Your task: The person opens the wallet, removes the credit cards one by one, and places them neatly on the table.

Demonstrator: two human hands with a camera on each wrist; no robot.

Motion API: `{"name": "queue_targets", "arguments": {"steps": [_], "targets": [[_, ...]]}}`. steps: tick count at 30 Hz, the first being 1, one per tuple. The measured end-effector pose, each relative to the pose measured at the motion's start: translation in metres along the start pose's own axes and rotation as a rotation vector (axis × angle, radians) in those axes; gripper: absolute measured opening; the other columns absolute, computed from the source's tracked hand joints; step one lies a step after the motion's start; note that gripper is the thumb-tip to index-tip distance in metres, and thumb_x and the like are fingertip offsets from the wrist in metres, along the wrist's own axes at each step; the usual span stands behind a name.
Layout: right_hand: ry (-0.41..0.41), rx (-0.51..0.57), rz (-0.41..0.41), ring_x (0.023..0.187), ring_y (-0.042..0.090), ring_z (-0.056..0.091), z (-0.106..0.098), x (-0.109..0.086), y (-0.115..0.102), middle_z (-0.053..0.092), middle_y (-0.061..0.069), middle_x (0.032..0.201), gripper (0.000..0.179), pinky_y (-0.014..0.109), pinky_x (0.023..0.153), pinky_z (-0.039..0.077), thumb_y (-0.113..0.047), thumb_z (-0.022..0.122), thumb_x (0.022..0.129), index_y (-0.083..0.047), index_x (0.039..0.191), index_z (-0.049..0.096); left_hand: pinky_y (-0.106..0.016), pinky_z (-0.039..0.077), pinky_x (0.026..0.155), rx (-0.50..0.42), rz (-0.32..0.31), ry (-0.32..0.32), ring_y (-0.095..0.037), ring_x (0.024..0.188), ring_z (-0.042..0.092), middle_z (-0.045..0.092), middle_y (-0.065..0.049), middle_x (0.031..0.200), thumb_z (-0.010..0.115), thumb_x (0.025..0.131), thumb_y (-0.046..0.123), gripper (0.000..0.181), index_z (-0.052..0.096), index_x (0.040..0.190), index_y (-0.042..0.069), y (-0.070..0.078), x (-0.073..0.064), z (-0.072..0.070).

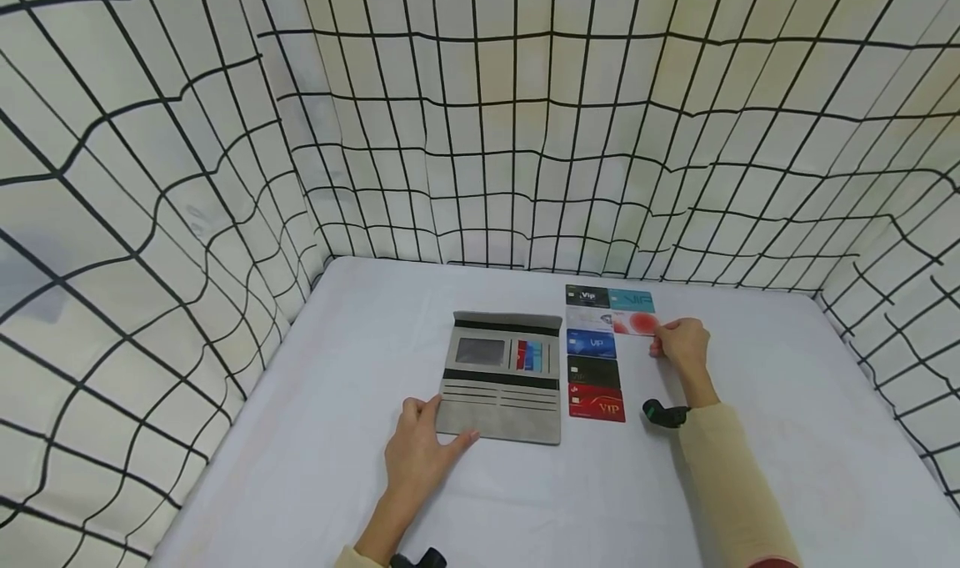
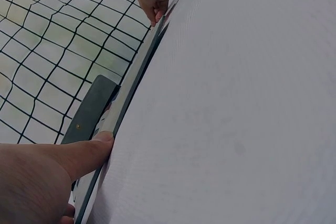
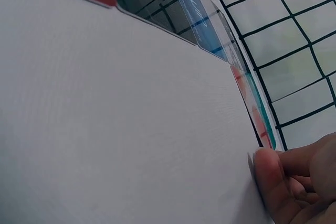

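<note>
Wallet (image 1: 501,379), grey and opened flat, lies on the white-covered counter (image 1: 315,434) in front of you, its far flap tipped up. Your left hand (image 1: 420,451) rests at its near left corner, thumb and forefinger apart, the thumb against the near edge. Inside you can see a dark window (image 1: 480,351) and, beside it, a pocket showing red and blue strips (image 1: 529,356).

Your right hand (image 1: 681,343) is clamped, thumb against finger, on the right end of the red-and-white card (image 1: 634,324). That card is hemmed in on two sides: the teal VIP card (image 1: 632,300) borders its far edge, and a whitish card (image 1: 589,319) sits just to its left.

Between your right hand and the wallet runs a column of cards: black Vip card (image 1: 587,296) farthest off, then the whitish one, the blue VIP card (image 1: 591,344), a dark card (image 1: 593,372) and the red VIP card (image 1: 596,402) nearest you, close beside the wallet. Your right wrist carries a black device (image 1: 663,414) above the cloth. A black-gridded white backdrop (image 1: 480,134) rises behind the counter and along both sides.
</note>
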State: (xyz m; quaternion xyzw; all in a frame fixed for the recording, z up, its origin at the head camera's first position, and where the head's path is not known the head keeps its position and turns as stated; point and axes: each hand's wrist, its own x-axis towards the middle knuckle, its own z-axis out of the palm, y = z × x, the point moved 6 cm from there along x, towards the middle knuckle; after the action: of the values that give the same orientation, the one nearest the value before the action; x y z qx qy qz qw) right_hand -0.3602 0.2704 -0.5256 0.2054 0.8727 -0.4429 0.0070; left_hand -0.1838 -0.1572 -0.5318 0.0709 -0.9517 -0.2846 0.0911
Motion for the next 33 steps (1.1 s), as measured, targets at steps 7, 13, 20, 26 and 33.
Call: {"name": "queue_targets", "arguments": {"steps": [7, 13, 20, 26, 33], "targets": [[0.005, 0.002, 0.027, 0.049, 0.009, 0.063, 0.002, 0.000, -0.001, 0.063, 0.005, 0.063, 0.027, 0.016, 0.053, 0.050, -0.016, 0.058, 0.101, 0.010, 0.106, 0.062, -0.027, 0.037, 0.058, -0.001, 0.002, 0.004, -0.014, 0.076, 0.045, 0.049, -0.006, 0.102, 0.085, 0.073, 0.052, 0.084, 0.059, 0.135, 0.001, 0.000, 0.000, 0.000], [-0.002, -0.002, 0.008, 0.051, 0.008, 0.064, 0.002, -0.003, -0.003, 0.065, 0.006, 0.066, 0.029, 0.016, 0.054, 0.050, -0.018, 0.057, 0.101, 0.011, 0.107, 0.062, -0.027, 0.037, 0.057, 0.006, 0.000, 0.011, -0.014, 0.076, 0.045, 0.049, -0.006, 0.102, 0.084, 0.073, 0.052, 0.084, 0.060, 0.135, 0.001, 0.000, 0.000, -0.001], [0.007, 0.020, 0.007, 0.054, 0.008, 0.063, 0.002, -0.007, 0.002, 0.064, 0.005, 0.071, 0.033, 0.015, 0.056, 0.051, -0.022, 0.056, 0.103, 0.008, 0.116, 0.059, -0.026, 0.036, 0.056, 0.008, 0.005, 0.014, -0.013, 0.075, 0.044, 0.048, -0.006, 0.101, 0.084, 0.073, 0.052, 0.083, 0.060, 0.135, 0.001, 0.001, -0.001, -0.002], [0.028, 0.060, -0.023, 0.055, 0.008, 0.062, 0.003, -0.010, 0.004, 0.064, 0.007, 0.075, 0.035, 0.015, 0.055, 0.051, -0.023, 0.055, 0.103, 0.007, 0.121, 0.057, -0.026, 0.036, 0.056, 0.004, 0.007, 0.014, -0.013, 0.075, 0.044, 0.047, -0.006, 0.101, 0.084, 0.073, 0.052, 0.083, 0.060, 0.135, 0.001, 0.001, -0.001, -0.001], [0.071, 0.045, -0.047, 0.062, 0.012, 0.061, 0.004, -0.015, 0.003, 0.066, 0.010, 0.082, 0.037, 0.017, 0.060, 0.049, -0.024, 0.052, 0.102, 0.005, 0.124, 0.060, -0.026, 0.035, 0.056, 0.005, 0.012, 0.016, -0.013, 0.075, 0.043, 0.048, -0.006, 0.101, 0.084, 0.073, 0.052, 0.083, 0.060, 0.135, 0.002, 0.001, -0.001, -0.001]]}}
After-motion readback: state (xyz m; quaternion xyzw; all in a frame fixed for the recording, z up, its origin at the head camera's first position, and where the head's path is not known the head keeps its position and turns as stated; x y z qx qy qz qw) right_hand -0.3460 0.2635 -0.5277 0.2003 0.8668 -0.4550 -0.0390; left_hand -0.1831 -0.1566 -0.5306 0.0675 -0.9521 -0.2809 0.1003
